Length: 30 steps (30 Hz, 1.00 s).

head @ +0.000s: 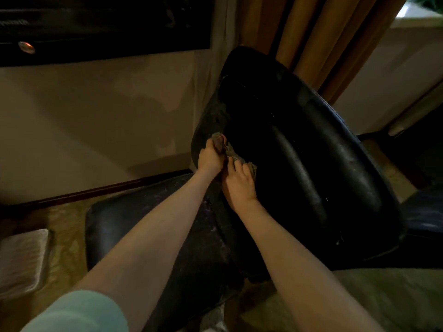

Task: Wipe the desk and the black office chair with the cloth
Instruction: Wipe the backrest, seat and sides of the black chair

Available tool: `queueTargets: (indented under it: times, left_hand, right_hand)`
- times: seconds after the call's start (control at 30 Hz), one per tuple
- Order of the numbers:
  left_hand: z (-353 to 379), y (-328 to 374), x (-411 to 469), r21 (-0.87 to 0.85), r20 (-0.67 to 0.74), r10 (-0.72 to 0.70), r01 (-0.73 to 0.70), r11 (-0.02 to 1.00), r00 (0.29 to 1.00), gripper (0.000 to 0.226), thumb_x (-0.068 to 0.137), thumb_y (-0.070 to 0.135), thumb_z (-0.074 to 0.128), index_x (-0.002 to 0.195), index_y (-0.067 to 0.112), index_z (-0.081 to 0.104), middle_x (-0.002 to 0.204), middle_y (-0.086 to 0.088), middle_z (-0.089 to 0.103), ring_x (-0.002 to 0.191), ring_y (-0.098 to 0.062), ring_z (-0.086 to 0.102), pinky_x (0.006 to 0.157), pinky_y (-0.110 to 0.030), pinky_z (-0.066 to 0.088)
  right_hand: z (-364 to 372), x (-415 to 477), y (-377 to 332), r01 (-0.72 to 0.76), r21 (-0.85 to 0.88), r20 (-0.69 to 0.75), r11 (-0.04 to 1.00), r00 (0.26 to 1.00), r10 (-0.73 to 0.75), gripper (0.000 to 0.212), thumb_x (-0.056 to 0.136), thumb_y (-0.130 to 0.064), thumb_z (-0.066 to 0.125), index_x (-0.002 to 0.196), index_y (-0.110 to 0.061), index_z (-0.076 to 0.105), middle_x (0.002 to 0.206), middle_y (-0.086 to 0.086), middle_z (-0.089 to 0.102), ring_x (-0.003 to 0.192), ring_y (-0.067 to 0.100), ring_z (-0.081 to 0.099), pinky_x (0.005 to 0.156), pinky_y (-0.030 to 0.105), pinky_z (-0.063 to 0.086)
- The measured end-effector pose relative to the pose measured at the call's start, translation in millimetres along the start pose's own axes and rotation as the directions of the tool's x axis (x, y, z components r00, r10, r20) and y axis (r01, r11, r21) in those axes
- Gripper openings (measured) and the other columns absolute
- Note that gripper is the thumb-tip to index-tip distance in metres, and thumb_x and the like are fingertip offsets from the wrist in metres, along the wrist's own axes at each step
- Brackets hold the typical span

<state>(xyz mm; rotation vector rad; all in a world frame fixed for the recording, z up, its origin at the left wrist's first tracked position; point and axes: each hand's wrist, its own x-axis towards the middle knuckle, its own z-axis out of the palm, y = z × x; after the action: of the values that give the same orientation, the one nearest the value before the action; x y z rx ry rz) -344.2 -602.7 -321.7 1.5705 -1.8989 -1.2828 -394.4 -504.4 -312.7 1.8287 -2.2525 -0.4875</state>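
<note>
The black office chair fills the middle of the head view, its worn backrest tilted toward the right and its seat below my arms. A small grey-brown cloth lies against the backrest's left edge. My left hand grips the cloth's upper end in a fist. My right hand presses flat on its lower end, fingers spread over it. Both hands touch the backrest side by side. The desk is not in view.
A beige wall with a dark baseboard runs behind the chair on the left. Orange-brown curtains hang behind the backrest. A pale ribbed mat lies on the floor at the lower left. A dark framed panel is high on the wall.
</note>
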Motion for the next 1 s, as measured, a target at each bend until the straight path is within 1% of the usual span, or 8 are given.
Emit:
queueTargets:
  times: [0.1, 0.4, 0.53, 0.67, 0.73, 0.8, 0.9, 1.0]
  left_hand:
    - [4, -9, 3, 0.034, 0.004, -0.022, 0.022, 0.999, 1.0, 0.046, 0.091, 0.014, 0.054, 0.133, 0.006, 0.035, 0.125, -0.026, 0.052, 0.114, -0.042, 0.05, 0.091, -0.041, 0.042]
    - [-3, -33, -8, 0.033, -0.02, -0.191, 0.191, 0.981, 0.981, 0.043, 0.092, 0.016, 0.054, 0.132, 0.007, 0.042, 0.129, -0.019, 0.054, 0.12, -0.036, 0.049, 0.093, -0.035, 0.04]
    - [-30, -13, -7, -0.008, -0.08, -0.143, 0.143, 0.99, 0.987, 0.039, 0.091, 0.014, 0.055, 0.129, 0.008, 0.046, 0.127, -0.016, 0.055, 0.12, -0.033, 0.05, 0.094, -0.033, 0.04]
    - [-64, 23, -1, -0.147, -0.195, -0.125, 0.097, 0.984, 0.973, 0.043, 0.089, 0.012, 0.058, 0.128, 0.003, 0.043, 0.128, -0.017, 0.054, 0.118, -0.031, 0.051, 0.09, -0.03, 0.04]
    - [-80, 45, 6, -0.206, -0.241, -0.104, 0.054, 0.977, 0.965, 0.046, 0.089, 0.014, 0.059, 0.129, 0.001, 0.041, 0.129, -0.018, 0.053, 0.119, -0.03, 0.051, 0.089, -0.03, 0.041]
    - [-93, 66, 13, -0.25, -0.278, -0.067, -0.005, 0.968, 0.958, 0.046, 0.089, 0.014, 0.059, 0.129, 0.001, 0.04, 0.13, -0.017, 0.052, 0.119, -0.029, 0.051, 0.089, -0.029, 0.042]
    - [-103, 94, 28, -0.258, -0.309, -0.015, -0.068, 0.964, 0.951, 0.049, 0.089, 0.015, 0.06, 0.131, 0.001, 0.039, 0.129, -0.018, 0.053, 0.119, -0.03, 0.052, 0.093, -0.032, 0.042]
    - [-106, 112, 48, -0.217, -0.317, 0.021, -0.094, 0.972, 0.948, 0.046, 0.087, 0.015, 0.062, 0.128, 0.003, 0.043, 0.126, -0.017, 0.055, 0.116, -0.03, 0.053, 0.092, -0.032, 0.042]
  right_hand:
    - [12, 8, -7, 0.064, 0.077, 0.073, 0.995, 0.995, -0.07, 0.058, 0.097, -0.023, 0.043, 0.145, -0.001, 0.019, 0.147, 0.014, 0.027, 0.136, 0.026, 0.023, 0.113, 0.033, 0.014]
    - [25, 7, -31, 0.203, 0.115, 0.142, 0.972, 0.966, -0.219, 0.059, 0.09, -0.024, 0.057, 0.141, -0.006, 0.033, 0.141, 0.012, 0.032, 0.133, 0.029, 0.025, 0.113, 0.037, 0.017]
    - [2, 15, -25, 0.215, 0.116, -0.033, 0.97, 0.977, -0.213, 0.045, 0.09, -0.02, 0.053, 0.133, -0.009, 0.049, 0.136, 0.011, 0.044, 0.124, 0.028, 0.039, 0.108, 0.038, 0.029]
    - [-42, 33, -6, 0.227, 0.045, -0.294, 0.973, 0.934, -0.205, 0.038, 0.07, -0.015, 0.043, 0.088, -0.013, 0.077, 0.094, 0.005, 0.071, 0.082, 0.021, 0.065, 0.075, 0.028, 0.051]
    - [-64, 46, 5, 0.15, -0.004, -0.394, 0.989, 0.908, -0.139, 0.039, 0.067, -0.016, 0.045, 0.09, -0.012, 0.076, 0.093, 0.005, 0.072, 0.081, 0.022, 0.066, 0.072, 0.028, 0.051]
    - [-81, 60, 15, 0.114, -0.055, -0.466, 0.992, 0.876, -0.127, 0.038, 0.058, -0.019, 0.066, 0.093, -0.012, 0.076, 0.096, 0.006, 0.072, 0.084, 0.023, 0.067, 0.073, 0.028, 0.052]
    - [-100, 81, 32, 0.088, -0.038, -0.47, 0.995, 0.878, -0.096, 0.047, 0.048, -0.021, 0.083, 0.094, -0.011, 0.075, 0.099, 0.01, 0.071, 0.086, 0.026, 0.067, 0.073, 0.031, 0.053]
    - [-107, 102, 46, 0.012, -0.062, -0.467, 0.998, 0.883, -0.04, 0.047, 0.057, -0.024, 0.083, 0.102, -0.012, 0.072, 0.105, 0.011, 0.069, 0.092, 0.027, 0.065, 0.077, 0.032, 0.051]
